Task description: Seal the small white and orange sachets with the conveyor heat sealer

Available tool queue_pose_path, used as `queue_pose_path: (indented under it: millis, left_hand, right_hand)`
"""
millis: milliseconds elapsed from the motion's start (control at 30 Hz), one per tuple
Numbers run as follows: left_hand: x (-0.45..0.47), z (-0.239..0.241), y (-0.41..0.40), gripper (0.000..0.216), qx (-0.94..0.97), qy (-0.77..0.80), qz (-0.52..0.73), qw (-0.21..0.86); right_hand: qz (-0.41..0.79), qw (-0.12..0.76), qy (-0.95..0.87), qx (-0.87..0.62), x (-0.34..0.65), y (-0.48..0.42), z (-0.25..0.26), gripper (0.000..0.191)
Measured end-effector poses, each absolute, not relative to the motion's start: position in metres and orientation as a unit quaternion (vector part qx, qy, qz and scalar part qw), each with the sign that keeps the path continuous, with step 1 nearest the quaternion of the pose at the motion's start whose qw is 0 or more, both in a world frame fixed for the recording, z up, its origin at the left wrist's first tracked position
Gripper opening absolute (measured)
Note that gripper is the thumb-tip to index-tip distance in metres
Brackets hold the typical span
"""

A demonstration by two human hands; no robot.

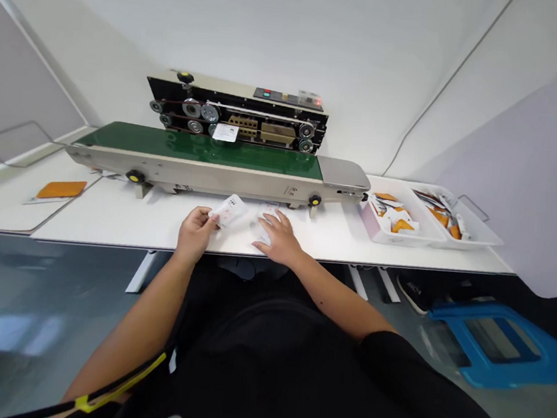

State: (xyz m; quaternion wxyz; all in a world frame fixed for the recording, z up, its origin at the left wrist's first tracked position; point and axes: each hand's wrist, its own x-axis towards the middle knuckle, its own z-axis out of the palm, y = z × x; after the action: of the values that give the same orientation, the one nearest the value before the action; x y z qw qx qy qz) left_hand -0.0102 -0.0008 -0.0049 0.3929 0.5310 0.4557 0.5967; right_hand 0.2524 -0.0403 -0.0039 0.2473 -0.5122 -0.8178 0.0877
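My left hand point(196, 232) pinches the edge of a small white plastic pouch point(230, 211) with dark and reddish print, held just over the table. To its right, my right hand point(279, 237) lies with fingers spread on more clear-and-white pouches point(265, 227), partly hidden under the fingers. Behind both hands stands a band sealing machine point(239, 114) with metal wheels and a green conveyor belt point(205, 149). Another white pouch point(225, 133) hangs at the machine's sealing band, above the belt.
Two white bins point(406, 238) of orange and white packets stand at the right of the white table point(335, 242). An orange packet point(62, 190) lies at the far left on a white one. A blue plastic stool point(504, 349) is on the floor at right.
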Motion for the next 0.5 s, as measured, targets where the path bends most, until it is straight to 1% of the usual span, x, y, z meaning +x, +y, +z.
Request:
queue_pose_path:
  millis: [133,233,300,400,500]
  left_hand:
    - [-0.012,-0.002,-0.006,0.033,0.601,0.434,0.525,0.418]
    - [-0.016,-0.001,-0.007,0.035,0.66,0.418,0.479,0.4]
    - [-0.017,0.0,-0.006,0.034,0.697,0.414,0.454,0.37]
    - [-0.016,0.005,-0.007,0.036,0.74,0.408,0.417,0.335]
    - [-0.015,0.01,-0.01,0.037,0.753,0.397,0.411,0.326]
  right_hand:
    - [0.1,0.304,-0.815,-0.483,0.24,-0.039,0.004,0.055]
    - [0.168,0.375,-0.785,-0.464,0.222,-0.038,0.011,0.03]
    - [0.234,0.415,-0.753,-0.455,0.212,-0.035,0.017,0.019]
    - [0.312,0.465,-0.7,-0.443,0.213,-0.02,0.034,0.019]
    - [0.332,0.539,-0.631,-0.448,0.244,0.011,0.068,0.02]
